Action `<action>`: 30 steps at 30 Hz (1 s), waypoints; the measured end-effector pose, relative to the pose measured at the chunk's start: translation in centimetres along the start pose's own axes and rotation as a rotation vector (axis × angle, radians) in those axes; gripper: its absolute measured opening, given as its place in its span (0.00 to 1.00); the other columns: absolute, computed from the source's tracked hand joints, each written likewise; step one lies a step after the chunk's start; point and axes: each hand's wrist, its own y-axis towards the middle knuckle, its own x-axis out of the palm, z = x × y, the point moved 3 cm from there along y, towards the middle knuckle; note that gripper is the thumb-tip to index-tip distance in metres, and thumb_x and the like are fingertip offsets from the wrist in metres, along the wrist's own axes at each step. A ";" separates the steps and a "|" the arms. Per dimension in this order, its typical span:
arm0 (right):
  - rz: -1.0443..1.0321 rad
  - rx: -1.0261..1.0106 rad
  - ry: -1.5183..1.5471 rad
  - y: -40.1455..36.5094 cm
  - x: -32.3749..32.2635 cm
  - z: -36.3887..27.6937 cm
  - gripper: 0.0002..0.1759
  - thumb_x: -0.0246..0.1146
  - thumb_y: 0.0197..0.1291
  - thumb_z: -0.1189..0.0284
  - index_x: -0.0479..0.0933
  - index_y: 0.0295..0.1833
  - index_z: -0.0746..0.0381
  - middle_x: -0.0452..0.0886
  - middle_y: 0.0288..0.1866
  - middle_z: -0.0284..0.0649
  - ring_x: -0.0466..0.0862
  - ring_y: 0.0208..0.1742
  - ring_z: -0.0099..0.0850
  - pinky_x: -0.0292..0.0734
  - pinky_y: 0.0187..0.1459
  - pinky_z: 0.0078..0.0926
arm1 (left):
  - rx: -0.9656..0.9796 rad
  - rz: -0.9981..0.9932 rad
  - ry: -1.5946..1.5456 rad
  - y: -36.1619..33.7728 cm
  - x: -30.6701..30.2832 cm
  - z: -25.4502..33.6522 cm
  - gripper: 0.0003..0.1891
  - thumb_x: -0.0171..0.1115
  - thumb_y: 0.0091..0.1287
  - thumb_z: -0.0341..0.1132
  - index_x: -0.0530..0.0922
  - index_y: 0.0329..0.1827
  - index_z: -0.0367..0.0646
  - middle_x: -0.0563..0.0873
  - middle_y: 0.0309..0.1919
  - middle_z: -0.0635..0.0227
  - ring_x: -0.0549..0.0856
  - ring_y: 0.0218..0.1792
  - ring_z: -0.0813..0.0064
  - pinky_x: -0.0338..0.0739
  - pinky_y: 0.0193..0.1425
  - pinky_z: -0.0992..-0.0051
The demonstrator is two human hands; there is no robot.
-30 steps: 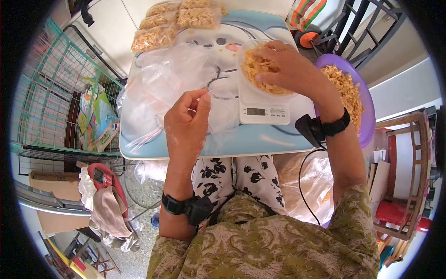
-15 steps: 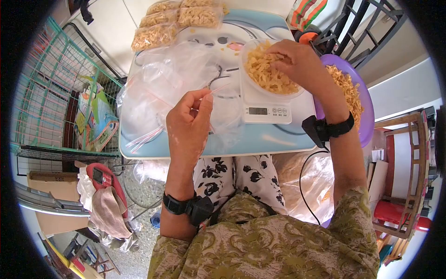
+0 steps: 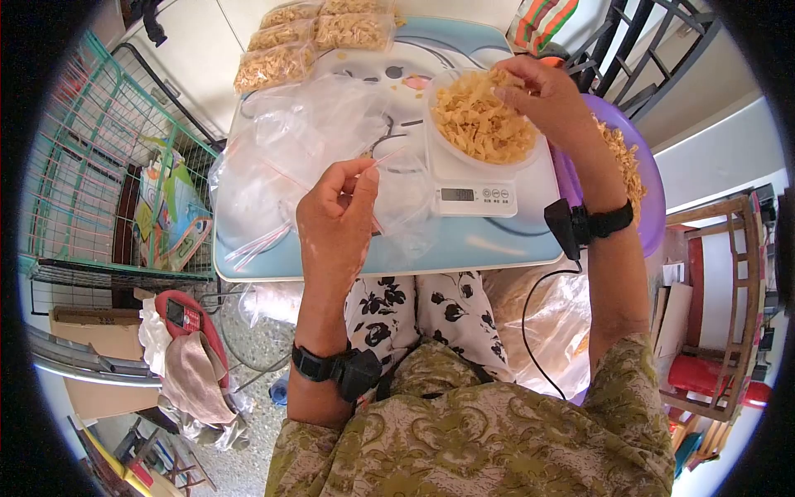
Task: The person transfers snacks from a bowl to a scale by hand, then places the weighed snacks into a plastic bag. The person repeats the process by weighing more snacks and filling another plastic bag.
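My left hand [image 3: 338, 207] is closed in a pinch on the red-lined edge of a clear zip bag [image 3: 406, 211], which hangs to the right of the fingers. My right hand [image 3: 542, 95] is over the far right rim of a clear plastic bowl [image 3: 443, 141]. Its fingers are curled together around a few dried yellow pieces [image 3: 500, 77], partly hidden by the hand. More of these curled pieces [image 3: 480, 124] fill the bowl. Under the bowl is a white kitchen scale [image 3: 479, 199], its display lit but too small to read.
Clear bags [image 3: 290, 132] lie spread on the low blue-and-white table [image 3: 497, 257]. Several packed bags [image 3: 273, 68] line its far left edge. A purple basin [image 3: 654, 190] with browner dried pieces [image 3: 625, 157] stands at the right. A green wire rack [image 3: 116, 166] is at the left.
My right hand has risen from the pieces in the bowl and shifted slightly right and away. My left hand still pinches the bag in nearly the same place.
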 end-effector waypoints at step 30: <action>0.329 0.041 0.437 -0.7 -2.3 -2.4 0.15 0.66 0.66 0.71 0.80 0.57 0.61 0.85 0.45 0.32 0.81 0.43 0.16 0.77 0.47 0.15 | -0.073 -0.021 -0.017 -0.4 0.1 1.0 0.12 0.63 0.72 0.36 0.81 0.47 0.34 0.81 0.26 0.72 0.75 0.18 0.88 0.70 0.21 0.84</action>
